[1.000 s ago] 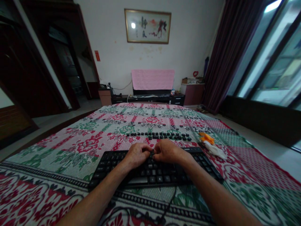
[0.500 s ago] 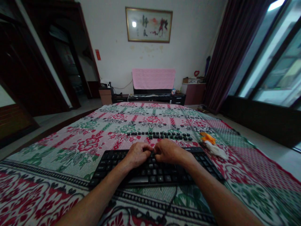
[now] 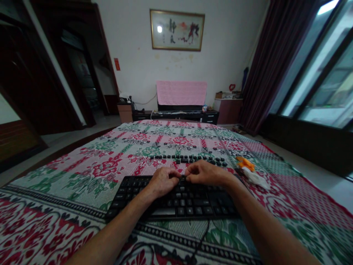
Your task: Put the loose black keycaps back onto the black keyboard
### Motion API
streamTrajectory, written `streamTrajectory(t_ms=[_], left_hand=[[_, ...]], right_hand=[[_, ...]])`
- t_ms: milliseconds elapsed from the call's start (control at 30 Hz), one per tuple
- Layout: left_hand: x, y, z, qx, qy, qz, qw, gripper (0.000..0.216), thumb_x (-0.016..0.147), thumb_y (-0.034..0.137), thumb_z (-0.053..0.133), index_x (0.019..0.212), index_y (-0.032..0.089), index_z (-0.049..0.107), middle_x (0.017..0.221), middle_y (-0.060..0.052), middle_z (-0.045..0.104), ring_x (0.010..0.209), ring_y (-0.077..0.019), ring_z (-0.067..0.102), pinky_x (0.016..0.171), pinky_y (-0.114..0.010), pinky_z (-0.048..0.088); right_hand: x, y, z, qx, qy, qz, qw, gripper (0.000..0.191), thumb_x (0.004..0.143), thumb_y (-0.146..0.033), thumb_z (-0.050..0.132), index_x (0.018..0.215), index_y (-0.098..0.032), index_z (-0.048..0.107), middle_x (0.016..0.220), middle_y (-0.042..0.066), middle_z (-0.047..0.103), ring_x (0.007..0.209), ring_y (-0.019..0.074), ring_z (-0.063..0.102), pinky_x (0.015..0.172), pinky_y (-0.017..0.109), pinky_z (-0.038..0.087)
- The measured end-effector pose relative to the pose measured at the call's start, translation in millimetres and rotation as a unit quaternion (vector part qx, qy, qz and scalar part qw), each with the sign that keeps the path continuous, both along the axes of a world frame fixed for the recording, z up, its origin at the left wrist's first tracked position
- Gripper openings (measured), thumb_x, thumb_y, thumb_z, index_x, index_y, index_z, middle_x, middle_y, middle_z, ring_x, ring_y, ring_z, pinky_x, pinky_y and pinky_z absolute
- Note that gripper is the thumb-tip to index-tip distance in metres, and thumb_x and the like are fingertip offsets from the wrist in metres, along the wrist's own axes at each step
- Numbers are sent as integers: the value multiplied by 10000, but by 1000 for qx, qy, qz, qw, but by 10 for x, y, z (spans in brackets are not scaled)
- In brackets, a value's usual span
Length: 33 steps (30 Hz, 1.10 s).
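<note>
- The black keyboard (image 3: 176,200) lies on the floral cloth (image 3: 82,176) under both wrists, its cable (image 3: 202,232) trailing back towards the person. Judging by the fingers meeting at its upper rows, the work is on a single keycap (image 3: 183,179). It is best moved straight up or down and kept square, with the board pinned flat so it cannot slide.
- The left hand (image 3: 162,182) is curled nearly closed, fingertips bearing on the keys. Whether it also pinches the keycap is hidden.
- The right hand (image 3: 205,173) is closed in a pinch, thumb and forefinger meeting on that keycap, just beside the left fingertips.
- Just beyond both hands, loose keycaps (image 3: 190,159) lie in rows.
- Out past the right hand lies an orange and white rag (image 3: 249,171).
</note>
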State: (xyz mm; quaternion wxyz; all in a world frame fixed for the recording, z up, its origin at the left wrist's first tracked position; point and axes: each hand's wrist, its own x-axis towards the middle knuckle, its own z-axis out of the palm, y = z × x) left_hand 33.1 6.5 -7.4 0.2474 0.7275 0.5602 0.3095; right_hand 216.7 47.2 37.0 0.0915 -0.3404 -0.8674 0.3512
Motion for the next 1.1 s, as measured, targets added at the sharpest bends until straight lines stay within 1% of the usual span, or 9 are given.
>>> streamTrajectory(t_ms=[133, 233, 367, 467, 667, 867, 1100], left_hand=[[14, -21, 40, -6, -5, 2, 1000, 236, 634, 236, 459, 782, 200, 640, 735, 14, 642, 672, -123, 561, 616, -213, 416], [25, -44, 98, -14, -18, 0, 1000, 233, 635, 250, 464, 776, 194, 641, 720, 11, 640, 656, -119, 557, 599, -207, 410], [35, -80, 168, -10, -35, 0, 999, 223, 640, 288, 475, 740, 175, 639, 666, 8, 626, 605, -109, 538, 544, -194, 390], [43, -93, 180, -8, -45, -5, 999, 217, 628, 303, 500, 730, 165, 632, 651, 7, 615, 589, -105, 528, 529, -189, 379], [61, -95, 156, 0, -60, -8, 998, 207, 635, 306, 501, 724, 161, 620, 664, 7, 608, 604, -104, 525, 541, -187, 379], [63, -115, 157, 39, -40, -17, 998, 177, 642, 266, 497, 734, 173, 617, 675, 17, 606, 612, -98, 528, 550, -183, 378], [47, -105, 157, 68, -12, -18, 997, 161, 645, 235, 501, 737, 183, 622, 702, 20, 616, 654, -100, 541, 605, -189, 387]], right_hand=[[34, 4, 39, -120, 53, 10, 991, 243, 673, -307, 476, 832, -167, 597, 660, -9, 559, 572, 80, 468, 498, 184, 360], [31, 12, 14, -161, 76, 16, 984, 229, 667, -301, 494, 829, -174, 595, 699, -1, 573, 627, 95, 500, 526, 195, 385], [13, 29, -44, -159, 91, 14, 983, 219, 672, -298, 501, 823, -170, 592, 702, 3, 571, 624, 93, 500, 527, 196, 387], [-6, 30, -65, -143, 107, 9, 984, 213, 674, -301, 499, 813, -170, 593, 681, -1, 564, 597, 84, 486, 524, 193, 382], [-18, 22, -54, -155, 129, 13, 979, 224, 666, -283, 508, 855, -191, 584, 732, -7, 581, 617, 85, 495, 557, 206, 396], [2, 6, -19, -160, 131, 15, 978, 255, 684, -342, 499, 860, -187, 598, 726, 8, 593, 639, 97, 505, 568, 213, 397], [-6, 24, -49, -165, 127, 14, 978, 245, 641, -265, 548, 871, -194, 589, 742, -19, 580, 609, 79, 474, 560, 203, 372]])
